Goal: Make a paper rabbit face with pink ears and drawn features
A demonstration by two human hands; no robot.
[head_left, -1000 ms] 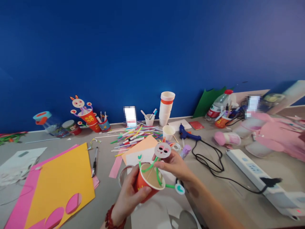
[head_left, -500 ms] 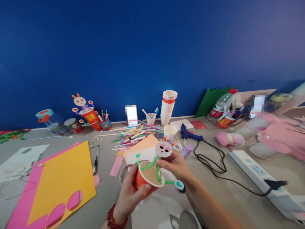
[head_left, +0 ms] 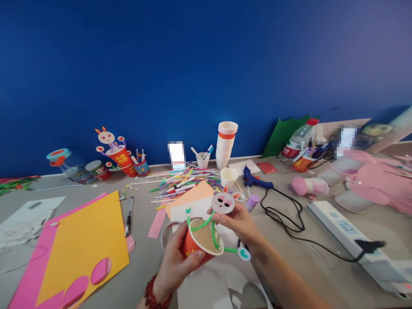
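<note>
A red paper cup (head_left: 192, 247) is held tilted over the table (head_left: 289, 262) in the left hand's (head_left: 180, 259) wrapped grip as a paper rabbit (head_left: 222, 203), scarcely shifted from a second earlier, is pinched at its mouth by the right hand (head_left: 241, 222), suggesting fine adjustment.

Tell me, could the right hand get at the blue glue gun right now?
Probably yes: the blue glue gun lies beyond the right hand, with just a small purple cylinder near the way. That hand holds the paper rabbit face, though, so would likely need freeing first.
</note>
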